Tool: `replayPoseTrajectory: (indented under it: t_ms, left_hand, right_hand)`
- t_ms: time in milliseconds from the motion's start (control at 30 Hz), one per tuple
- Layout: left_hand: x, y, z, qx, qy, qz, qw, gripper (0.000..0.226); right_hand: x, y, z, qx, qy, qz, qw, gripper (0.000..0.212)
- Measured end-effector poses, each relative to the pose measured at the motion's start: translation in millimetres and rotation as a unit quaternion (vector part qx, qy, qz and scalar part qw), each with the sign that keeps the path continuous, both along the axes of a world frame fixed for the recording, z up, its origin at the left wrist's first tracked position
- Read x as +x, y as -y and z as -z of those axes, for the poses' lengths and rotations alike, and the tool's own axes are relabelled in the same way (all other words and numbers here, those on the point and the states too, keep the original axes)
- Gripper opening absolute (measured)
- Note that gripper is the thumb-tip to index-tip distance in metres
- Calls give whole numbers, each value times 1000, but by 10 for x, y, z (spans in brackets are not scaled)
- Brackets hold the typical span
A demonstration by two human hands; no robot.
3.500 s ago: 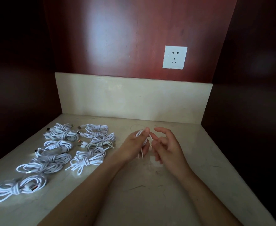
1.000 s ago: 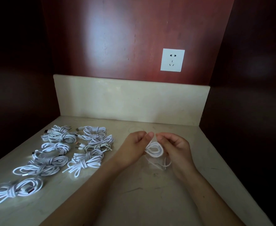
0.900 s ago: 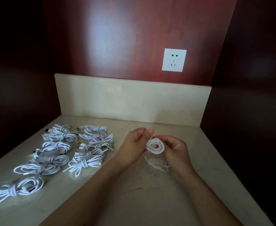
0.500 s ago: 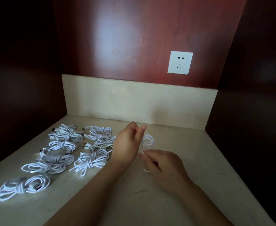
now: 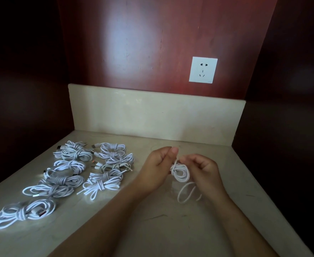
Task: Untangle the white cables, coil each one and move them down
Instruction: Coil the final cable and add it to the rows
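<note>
A white cable (image 5: 180, 172) hangs as a small coil between my hands above the marble counter (image 5: 163, 229). My left hand (image 5: 158, 169) pinches the top of the coil between thumb and fingers. My right hand (image 5: 204, 169) curls its fingers round the coil's right side. A loose loop of the same cable (image 5: 186, 193) droops below onto the counter. Several tied white cable bundles (image 5: 104, 178) lie in two rows on the left, the nearest one (image 5: 24, 212) at the front left.
A cream marble backsplash (image 5: 156, 115) closes the back of the counter. Dark red wood walls stand behind and on both sides. A white wall socket (image 5: 203, 69) sits above the backsplash on the right.
My right hand rose from below the coil and took hold of its right side. The coil now shows more turns, and a loose loop trails beneath it.
</note>
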State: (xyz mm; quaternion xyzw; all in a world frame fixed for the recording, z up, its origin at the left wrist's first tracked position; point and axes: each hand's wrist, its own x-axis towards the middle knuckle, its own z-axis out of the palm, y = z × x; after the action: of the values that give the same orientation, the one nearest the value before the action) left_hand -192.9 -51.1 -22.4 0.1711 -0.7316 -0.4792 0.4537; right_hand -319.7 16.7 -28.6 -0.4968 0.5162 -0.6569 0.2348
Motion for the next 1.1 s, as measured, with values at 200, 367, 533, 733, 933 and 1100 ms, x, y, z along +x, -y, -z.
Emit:
replayPoseTrajectory:
  t_ms: [200, 367, 533, 733, 933, 1100]
  left_hand:
    - [-7, 56, 5, 33, -62, -82, 994, 39]
    - [57, 187, 65, -36, 6, -205, 978, 35]
    - [117, 267, 71, -127, 143, -247, 950, 34]
    - [82, 240, 116, -180, 181, -161, 953, 36]
    - [38, 62, 23, -80, 32, -53, 995, 39]
    - [39, 124, 25, -37, -8, -88, 995, 40]
  right_hand:
    - [79, 58, 180, 57, -136, -8, 989, 24]
    - [208, 24, 211, 59, -296, -47, 952, 20]
    - [196, -60, 144, -9, -378, -25, 926, 28]
    - [13, -53, 46, -41, -204, 72, 975, 13]
    - [-19, 41, 62, -23, -65, 15, 998, 22]
    - [31, 116, 190, 28, -88, -40, 995, 29]
